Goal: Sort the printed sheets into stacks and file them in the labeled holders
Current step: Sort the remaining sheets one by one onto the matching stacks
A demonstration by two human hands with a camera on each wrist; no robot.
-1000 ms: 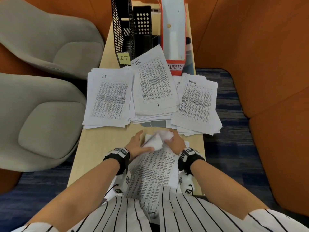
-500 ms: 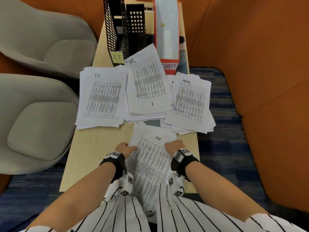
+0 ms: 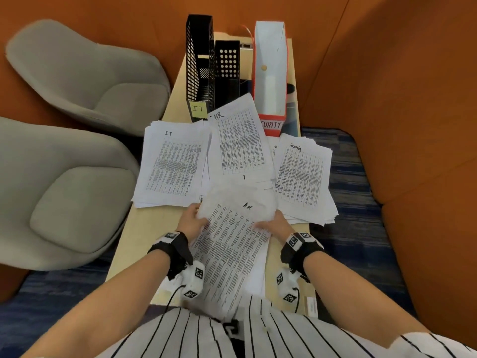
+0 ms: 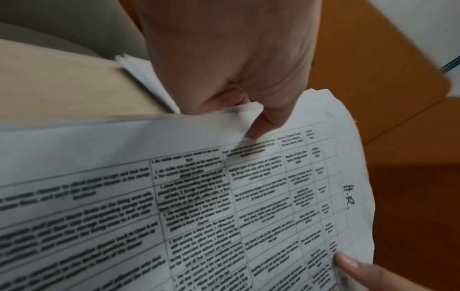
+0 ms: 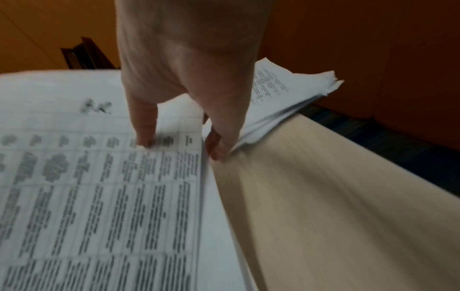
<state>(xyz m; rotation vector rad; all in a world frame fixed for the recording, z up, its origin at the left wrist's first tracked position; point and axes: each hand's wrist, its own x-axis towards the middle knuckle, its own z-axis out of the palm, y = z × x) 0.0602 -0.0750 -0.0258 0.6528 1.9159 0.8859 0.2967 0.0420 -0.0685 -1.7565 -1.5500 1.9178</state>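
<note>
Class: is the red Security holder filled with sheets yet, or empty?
Empty: the Security holder shows only its bare white inside, while the Security stack lies on the table.

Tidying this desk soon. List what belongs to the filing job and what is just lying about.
Job: white printed sheet marked H.R., pinched by left hand and right hand; three white paper stacks; black mesh IT holder; red-and-white SECURITY holder.

Idle: two grey padded chairs.

Head view steeply down over the table (image 3: pixel 134 244); both wrist views close along fingers, sharing the H.R. sheet (image 3: pixel 232 244).
</note>
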